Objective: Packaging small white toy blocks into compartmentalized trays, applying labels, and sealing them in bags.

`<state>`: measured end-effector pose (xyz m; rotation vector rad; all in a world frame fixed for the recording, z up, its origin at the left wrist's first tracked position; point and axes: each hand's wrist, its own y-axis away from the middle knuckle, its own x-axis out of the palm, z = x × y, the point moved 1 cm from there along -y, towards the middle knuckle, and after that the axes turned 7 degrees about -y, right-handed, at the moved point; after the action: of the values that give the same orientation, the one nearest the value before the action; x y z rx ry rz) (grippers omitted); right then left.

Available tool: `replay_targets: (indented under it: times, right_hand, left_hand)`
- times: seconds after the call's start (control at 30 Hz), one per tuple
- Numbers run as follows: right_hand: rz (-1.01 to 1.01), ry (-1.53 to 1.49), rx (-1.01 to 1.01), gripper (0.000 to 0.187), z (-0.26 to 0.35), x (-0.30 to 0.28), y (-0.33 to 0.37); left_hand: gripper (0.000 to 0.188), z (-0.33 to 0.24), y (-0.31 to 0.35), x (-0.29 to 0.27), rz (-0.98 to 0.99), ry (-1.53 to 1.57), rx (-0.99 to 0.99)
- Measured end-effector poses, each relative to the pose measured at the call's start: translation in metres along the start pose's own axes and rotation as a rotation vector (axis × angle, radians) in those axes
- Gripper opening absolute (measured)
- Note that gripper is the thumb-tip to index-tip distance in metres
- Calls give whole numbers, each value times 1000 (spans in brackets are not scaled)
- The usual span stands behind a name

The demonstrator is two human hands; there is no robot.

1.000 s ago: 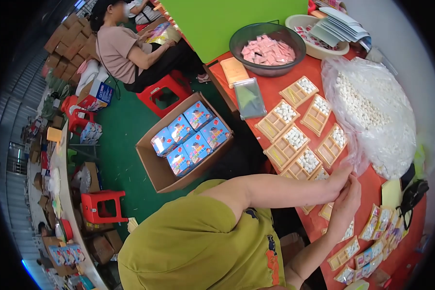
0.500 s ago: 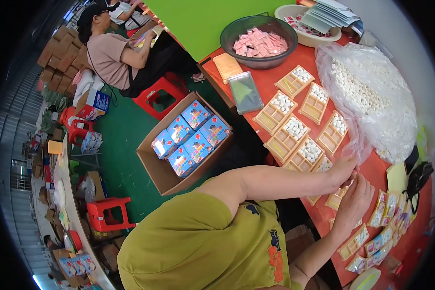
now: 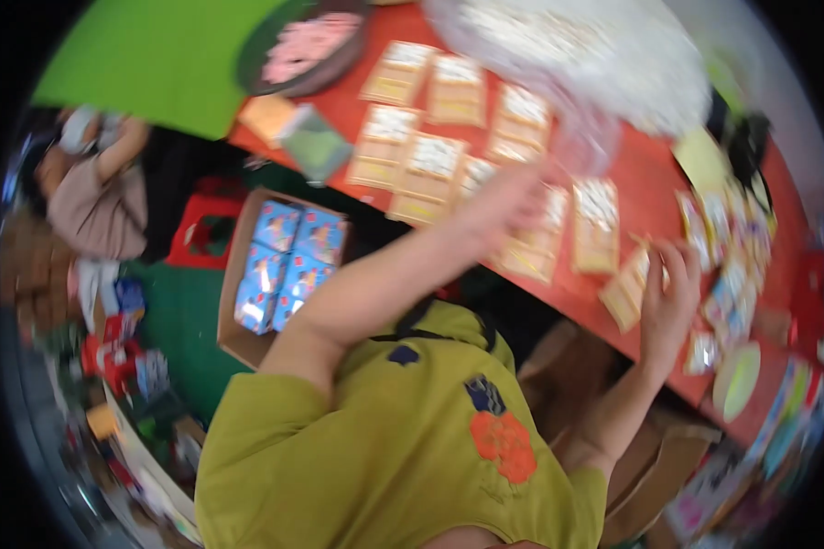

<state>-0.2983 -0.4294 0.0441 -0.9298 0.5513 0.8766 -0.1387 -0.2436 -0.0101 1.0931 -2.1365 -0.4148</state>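
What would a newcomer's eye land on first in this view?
Probably the big clear bag of white pieces, spread along the far side of the red table. Next come the tan compartment trays in front of it, with the left hand over them and the right hand by a tray farther right. Down at left, a carton of blue boxes stands out against the green floor.

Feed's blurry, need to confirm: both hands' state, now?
Left hand: blurred over a tray; grip can't be told.
Right hand: half-curled at another tray; grip can't be told.
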Motion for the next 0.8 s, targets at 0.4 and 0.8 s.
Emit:
replay_targets:
  times: [0.4,0.8]
  right_hand:
    - [-57,93,444,10,-70,-73,102]
    - [25,166,578,10,-62,-86,137]
  left_hand:
    - [31,24,64,-52,167,111,-220]
    - [35,65,57,17,488,-262,-418]
